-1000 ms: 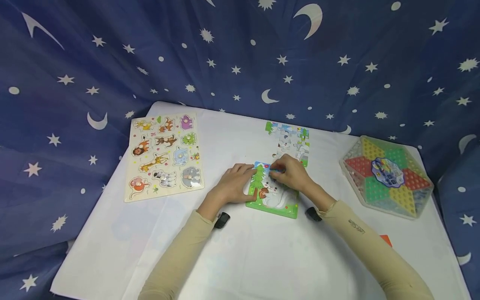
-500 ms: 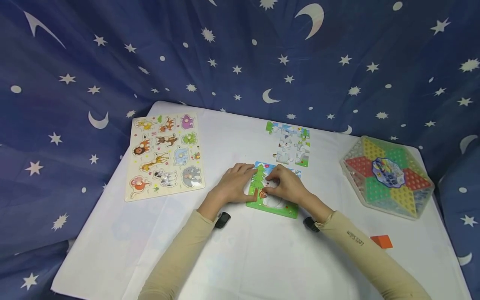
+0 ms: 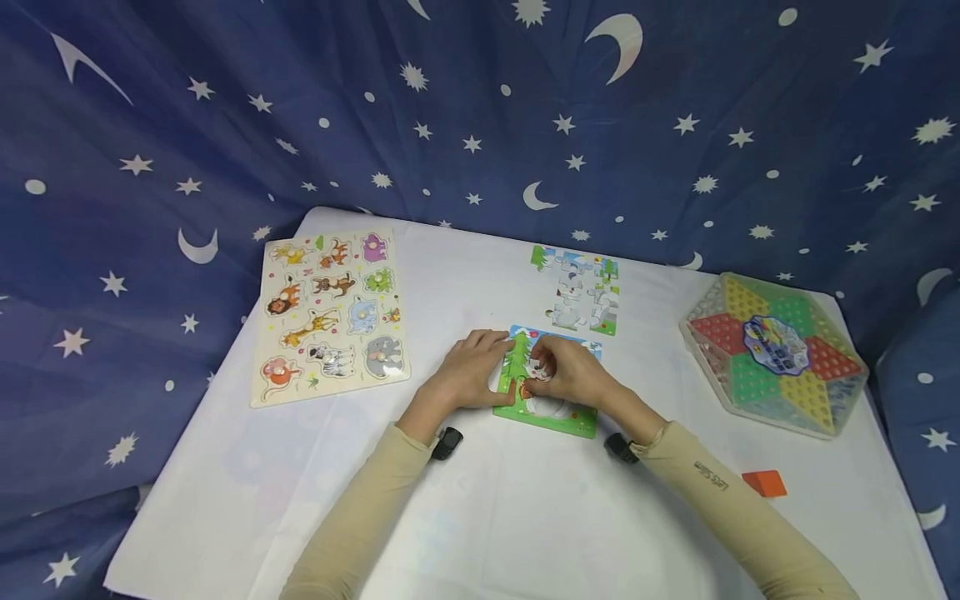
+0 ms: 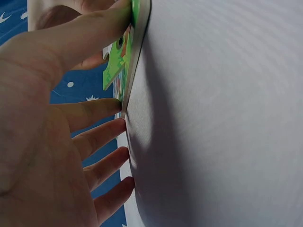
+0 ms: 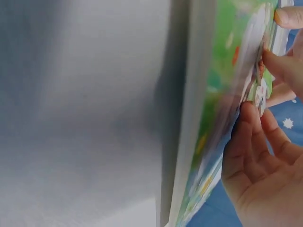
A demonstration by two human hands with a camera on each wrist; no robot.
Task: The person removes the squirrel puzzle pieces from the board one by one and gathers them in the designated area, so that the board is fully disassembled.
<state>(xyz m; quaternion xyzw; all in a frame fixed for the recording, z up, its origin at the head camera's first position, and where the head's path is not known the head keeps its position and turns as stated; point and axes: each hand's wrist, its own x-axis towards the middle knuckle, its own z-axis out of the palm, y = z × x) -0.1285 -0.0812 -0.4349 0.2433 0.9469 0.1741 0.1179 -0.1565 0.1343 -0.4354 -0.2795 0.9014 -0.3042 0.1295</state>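
My left hand lies along the left side of a small jigsaw puzzle board, green-edged with a tree and a white animal. Its fingers are nearly straight and spread, fingertips at the board's edge, the thumb on its lower left part. In the left wrist view a green puzzle piece slants up from the board. My right hand bends over the middle of the board, thumb and fingers pinching a puzzle piece with part of the animal's face on it. The right hand hides much of the picture.
Behind the board lie several loosely joined puzzle pieces. At left is a wooden animal peg puzzle. A hexagonal board-game box sits at right, and an orange block lies near the right sleeve. A star-patterned cloth hangs behind the table.
My right hand has moved from the board's upper edge down and left to its middle, and pinches a piece there. The left hand stays at the left edge.
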